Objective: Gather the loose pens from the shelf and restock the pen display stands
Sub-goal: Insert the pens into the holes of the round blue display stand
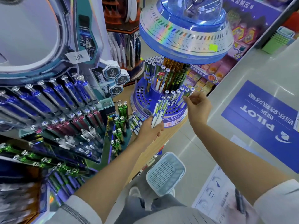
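While our left hand (149,130) grips a bundle of white-and-blue plastic pens (157,113) at the near edge of the round blue perforated display stand (140,97), our right hand (198,106) pinches one upright pen (188,94) at the stand's right rim; empty holes (174,110) lie just below its fingers.

A pale blue slotted basket (165,173) sits on the grey floor (202,143). To its right a blue Pilot sign (262,123) lies flat, with a white printed sheet (215,191) nearer the bottom edge. Green boxes (278,41) stand at the top right.
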### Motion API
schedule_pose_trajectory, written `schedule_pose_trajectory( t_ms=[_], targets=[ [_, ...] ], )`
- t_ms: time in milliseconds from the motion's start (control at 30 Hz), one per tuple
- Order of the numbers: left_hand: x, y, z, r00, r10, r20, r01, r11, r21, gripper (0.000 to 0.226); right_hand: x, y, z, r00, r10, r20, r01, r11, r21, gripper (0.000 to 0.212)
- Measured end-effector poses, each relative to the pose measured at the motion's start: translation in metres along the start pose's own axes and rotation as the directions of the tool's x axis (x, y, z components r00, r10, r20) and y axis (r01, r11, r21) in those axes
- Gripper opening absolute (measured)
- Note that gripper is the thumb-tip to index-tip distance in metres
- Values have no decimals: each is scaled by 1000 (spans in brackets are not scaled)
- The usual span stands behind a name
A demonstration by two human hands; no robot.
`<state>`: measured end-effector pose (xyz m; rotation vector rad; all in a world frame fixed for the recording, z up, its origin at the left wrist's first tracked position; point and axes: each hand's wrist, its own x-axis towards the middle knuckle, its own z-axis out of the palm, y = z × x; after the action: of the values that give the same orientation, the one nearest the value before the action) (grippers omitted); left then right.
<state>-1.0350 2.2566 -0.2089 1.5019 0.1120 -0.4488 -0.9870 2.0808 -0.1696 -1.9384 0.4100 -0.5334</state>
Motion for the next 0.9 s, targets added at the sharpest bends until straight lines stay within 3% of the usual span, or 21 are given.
schedule_pose_trajectory(
  t_ms=[267, 600, 833, 900],
  targets=[
    [-2, 0, -5, 1000, 9, 17, -9, 1000, -10, 5, -6, 10, 10, 993, 110, 30, -108, 991, -81, 14],
    [-1, 2, -6, 1000, -6, 28, 7, 999, -40, 5, 4, 18, 25, 965, 261, -25, -262, 956, -135, 21],
    [1, 2, -4, 999, -40, 17, 41, 996, -74, 11, -6, 20, 13, 959, 271, 88, -259, 958, -122, 25],
    [1, 1, -2, 999, -35, 22, 36, 997, -63, 11, -17, 18, 8, 937, 246, 249, -244, 969, -42, 27]
  ],
)
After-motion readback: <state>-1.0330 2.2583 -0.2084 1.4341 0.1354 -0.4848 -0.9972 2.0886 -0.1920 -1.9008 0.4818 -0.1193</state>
